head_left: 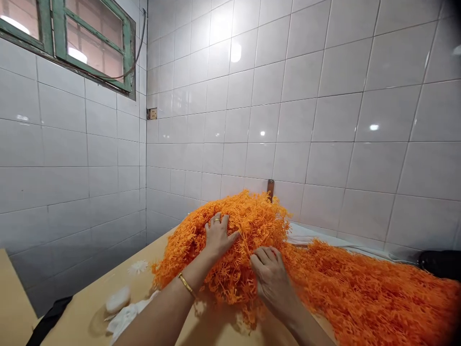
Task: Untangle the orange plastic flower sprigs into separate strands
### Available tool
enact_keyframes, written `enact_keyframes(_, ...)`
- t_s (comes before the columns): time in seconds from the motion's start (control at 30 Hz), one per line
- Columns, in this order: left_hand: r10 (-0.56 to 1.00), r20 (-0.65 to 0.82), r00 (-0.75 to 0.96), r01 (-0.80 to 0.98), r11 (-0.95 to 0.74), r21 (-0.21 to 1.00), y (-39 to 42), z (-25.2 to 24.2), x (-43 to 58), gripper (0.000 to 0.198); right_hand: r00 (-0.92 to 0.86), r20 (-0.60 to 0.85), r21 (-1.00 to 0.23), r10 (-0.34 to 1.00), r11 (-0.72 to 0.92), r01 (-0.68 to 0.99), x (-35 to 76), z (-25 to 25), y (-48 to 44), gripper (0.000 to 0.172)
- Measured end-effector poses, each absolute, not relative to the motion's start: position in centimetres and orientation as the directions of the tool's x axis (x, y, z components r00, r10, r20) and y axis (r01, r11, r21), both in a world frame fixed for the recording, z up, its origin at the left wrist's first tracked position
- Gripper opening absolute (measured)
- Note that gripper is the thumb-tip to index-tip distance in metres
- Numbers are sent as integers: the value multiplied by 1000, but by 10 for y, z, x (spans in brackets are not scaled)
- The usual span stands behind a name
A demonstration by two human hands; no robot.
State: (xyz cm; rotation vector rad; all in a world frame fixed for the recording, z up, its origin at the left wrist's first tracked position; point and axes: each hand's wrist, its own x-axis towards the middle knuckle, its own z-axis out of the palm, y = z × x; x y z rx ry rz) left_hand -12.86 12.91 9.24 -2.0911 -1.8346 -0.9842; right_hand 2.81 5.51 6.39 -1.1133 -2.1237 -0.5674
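Observation:
A tall heap of orange artificial plant pieces (194,240), with thin branching strands, rises from the table in front of me. My left hand (217,236) rests on the heap with its fingers spread, a ring on one finger and a gold bangle on the wrist. Lower and to the right, my right hand (267,274) is closed at the front of the heap, its fingers curled in among the orange strands. What exactly lies between those fingertips is partly hidden.
More orange strands (378,293) spread over the right side of the tan table (86,302). A white rounded object (118,300), a white cloth (131,315) and a white flower-like piece (138,267) lie at left. A black object (439,263) sits far right, by the tiled wall (324,144).

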Motion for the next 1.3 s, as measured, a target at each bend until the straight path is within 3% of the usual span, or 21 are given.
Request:
enact_keyframes(0.23,714,698,52,944,-264,199,116,77,-127,36,-382,652,-11,654,513,858,37,84,32,15)
enact_keyframes(0.33,657,748,96,947,-291,134,108,68,-121,31,-364,723,-98,587,608,787,25,119,28,20)
enact_keyframes(0.47,609,781,138,940,-329,90,101,58,-115,40,-283,829,-227,483,753,618,-6,163,56,33)
enact_keyframes(0.53,594,784,179,929,-365,64,98,55,-114,43,-290,830,-164,477,705,690,-19,172,82,39)
enact_keyframes(0.67,546,796,261,899,-439,6,93,47,-119,37,-404,645,112,649,443,890,-27,160,130,49)
enact_keyframes(0.8,485,828,281,861,-508,6,91,38,-130,44,-371,616,154,695,355,922,-20,146,144,26)
enact_keyframes(0.87,486,847,215,879,-475,49,91,36,-131,58,-362,623,172,693,331,928,-17,147,139,21)
enact_keyframes(1.0,594,804,-38,923,-288,257,97,44,-121,74,-389,609,214,691,329,920,-15,153,119,15)
enact_keyframes(1.13,685,704,-188,902,-163,400,108,61,-112,69,-506,574,311,644,401,862,-8,144,92,16)
enact_keyframes(1.3,657,721,-222,887,-171,428,111,63,-117,68,-481,638,298,602,383,874,17,128,60,19)
